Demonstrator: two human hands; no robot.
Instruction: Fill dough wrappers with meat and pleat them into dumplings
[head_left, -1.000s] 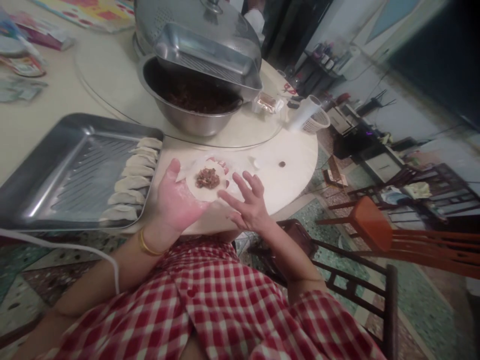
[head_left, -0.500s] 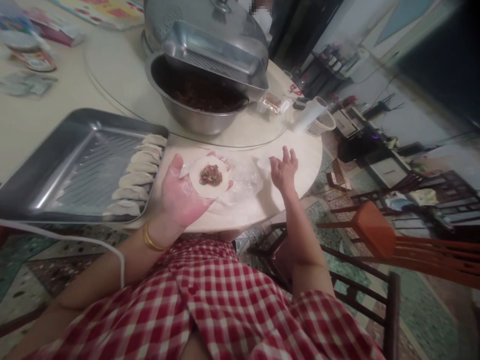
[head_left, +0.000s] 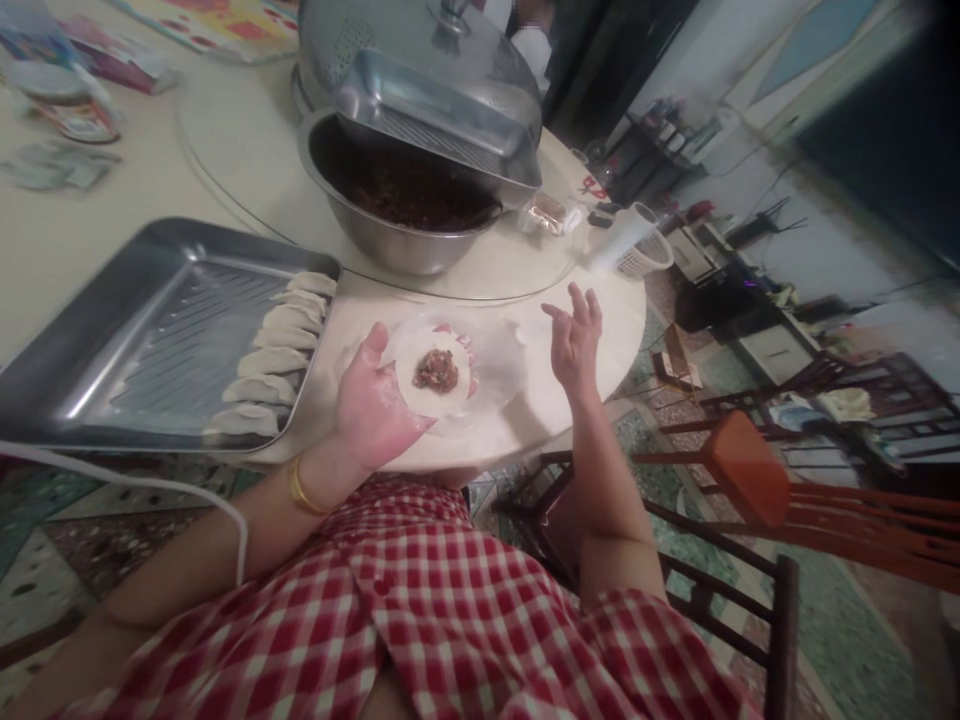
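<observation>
On the palm and fingers of my left hand point(head_left: 381, 405) lies a round dumpling wrapper point(head_left: 454, 396), its edge flat and unfolded. A lump of meat filling point(head_left: 436, 371) sits at its centre. The fingertips show past the wrapper's far edge and the thumb points up, away from it. To the right, my right hand point(head_left: 577, 335) hovers over the table with fingers spread and nothing in it. A metal tray point(head_left: 172, 345) at left carries a row of folded dumplings point(head_left: 271, 361) along its right side.
Behind my hands stands a steel bowl point(head_left: 420, 250) of dark filling, with a smaller metal tray point(head_left: 442, 130) tilted over its rim. A white basket point(head_left: 645, 252) is near the table's right edge. An orange chair point(head_left: 746, 468) stands right. A white cable point(head_left: 150, 477) crosses at lower left.
My left hand has shifted slightly right and the wrapper with filling has moved with it. The right hand's fingers have spread a little more. The view has shifted slightly.
</observation>
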